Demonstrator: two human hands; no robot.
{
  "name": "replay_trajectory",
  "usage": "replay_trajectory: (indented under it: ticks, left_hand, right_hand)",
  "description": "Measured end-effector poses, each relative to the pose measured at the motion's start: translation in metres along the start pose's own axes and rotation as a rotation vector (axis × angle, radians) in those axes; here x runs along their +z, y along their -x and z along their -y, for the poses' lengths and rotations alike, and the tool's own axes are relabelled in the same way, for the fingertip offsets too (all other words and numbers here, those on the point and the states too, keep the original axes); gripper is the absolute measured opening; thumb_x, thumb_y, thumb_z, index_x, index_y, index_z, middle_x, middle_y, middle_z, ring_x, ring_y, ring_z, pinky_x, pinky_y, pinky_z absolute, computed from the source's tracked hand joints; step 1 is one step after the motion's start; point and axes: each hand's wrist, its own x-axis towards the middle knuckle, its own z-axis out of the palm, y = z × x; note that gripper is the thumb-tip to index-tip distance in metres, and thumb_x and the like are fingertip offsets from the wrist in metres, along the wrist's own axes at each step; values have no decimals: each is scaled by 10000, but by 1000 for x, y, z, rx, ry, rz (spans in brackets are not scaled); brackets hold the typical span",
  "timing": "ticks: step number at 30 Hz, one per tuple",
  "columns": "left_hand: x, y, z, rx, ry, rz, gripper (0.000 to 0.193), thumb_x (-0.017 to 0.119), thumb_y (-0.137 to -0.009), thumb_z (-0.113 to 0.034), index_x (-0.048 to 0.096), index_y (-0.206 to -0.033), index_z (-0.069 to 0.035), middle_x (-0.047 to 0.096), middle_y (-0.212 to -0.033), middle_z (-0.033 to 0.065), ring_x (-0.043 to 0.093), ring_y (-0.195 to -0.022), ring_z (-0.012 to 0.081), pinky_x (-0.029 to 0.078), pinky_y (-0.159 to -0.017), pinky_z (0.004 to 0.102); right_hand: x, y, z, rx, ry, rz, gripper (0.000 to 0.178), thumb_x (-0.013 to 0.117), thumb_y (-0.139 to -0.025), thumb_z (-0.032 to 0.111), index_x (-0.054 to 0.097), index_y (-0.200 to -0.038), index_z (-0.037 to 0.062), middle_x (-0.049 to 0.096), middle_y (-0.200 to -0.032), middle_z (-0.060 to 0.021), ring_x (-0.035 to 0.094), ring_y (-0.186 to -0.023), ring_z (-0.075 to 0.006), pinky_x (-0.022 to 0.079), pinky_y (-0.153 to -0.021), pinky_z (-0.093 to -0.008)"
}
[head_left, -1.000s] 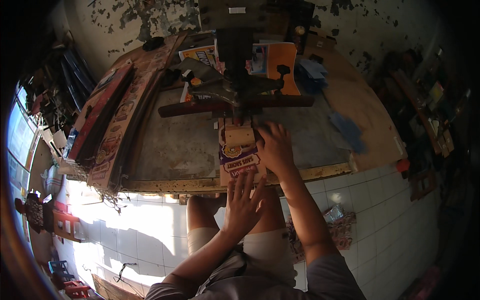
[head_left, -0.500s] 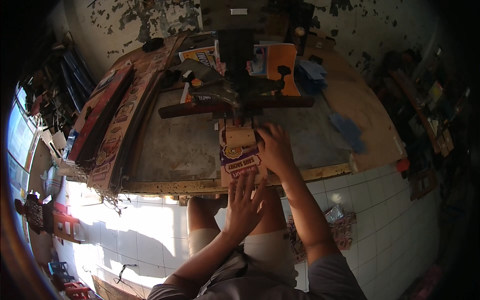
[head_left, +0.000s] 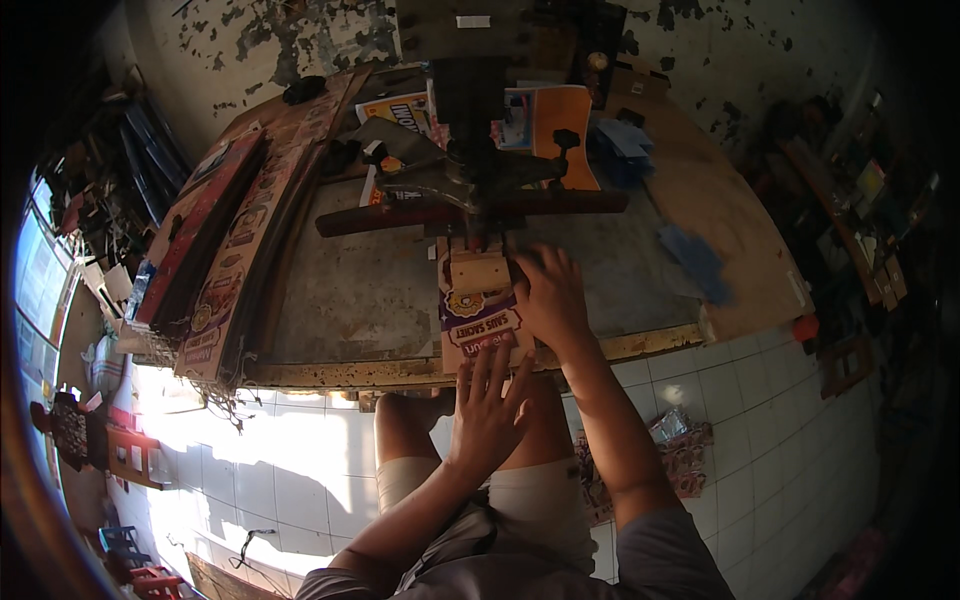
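A printed cardboard strip, purple and tan, lies on the metal worktable with its near end at the table's front edge. Fingers of my left hand rest spread and flat over that near end. Across the strip's far part sits a small wooden block, below the dark press machine with its wide crossbar. My right hand lies along the right side of strip and block, fingers stretched toward the press. Its thumb side is close to the block; no object shows in it.
Long stacks of printed cardboard strips lie along the table's left side. Blue pieces and a brown board are at the right. Printed sheets stand behind the press. Below the table, more printed card lies on the tiled floor.
The fingers of my right hand have shifted slightly beside the block. My left hand, the strip and the press look the same.
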Motion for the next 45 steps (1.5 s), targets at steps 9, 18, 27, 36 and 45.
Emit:
replay_trajectory:
  ticks: [9,18,27,36,45]
  left_hand:
    - [-2,-1,-1,-2,-1,-6,881,783,-903,-320,428,-1703,-223,352,-1767,192,310,-1644,414,280,-1291,654]
    - [-3,-1,-1,-7,8,-4,882,779,-906,-319,421,-1707,-226,343,-1773,188,287,-1658,408,248,-1314,648]
    - [-1,1,0,-5,10,4,867,766,-931,-328,408,-1712,-215,328,-1776,202,282,-1658,420,259,-1304,659]
    - [5,3,2,-3,29,-17,861,764,-953,-334,393,-1718,-198,319,-1772,219,314,-1629,443,271,-1303,649]
    - [-2,3,1,29,65,-45,832,718,-938,-276,417,-1689,-84,361,-1748,234,356,-1613,408,295,-1314,594]
  right_hand:
    - [-2,0,0,17,-13,3,361,678,-932,147,742,-1280,77,646,-1347,-173,586,-1290,-358,460,-1115,-510]
    - [-4,0,1,31,-71,13,350,690,-923,131,737,-1262,60,641,-1346,-161,589,-1281,-362,463,-1119,-514]
    - [-3,-2,0,-16,-99,-24,285,703,-944,116,750,-1218,50,656,-1312,-140,607,-1245,-356,491,-1071,-508]
    - [-20,-10,18,-90,-329,-80,289,766,-978,169,719,-1238,51,702,-1270,-140,684,-1157,-386,551,-995,-490]
    - [-26,-10,28,-244,-283,18,277,812,-937,131,762,-1200,59,702,-1285,-91,686,-1176,-344,559,-1014,-476]
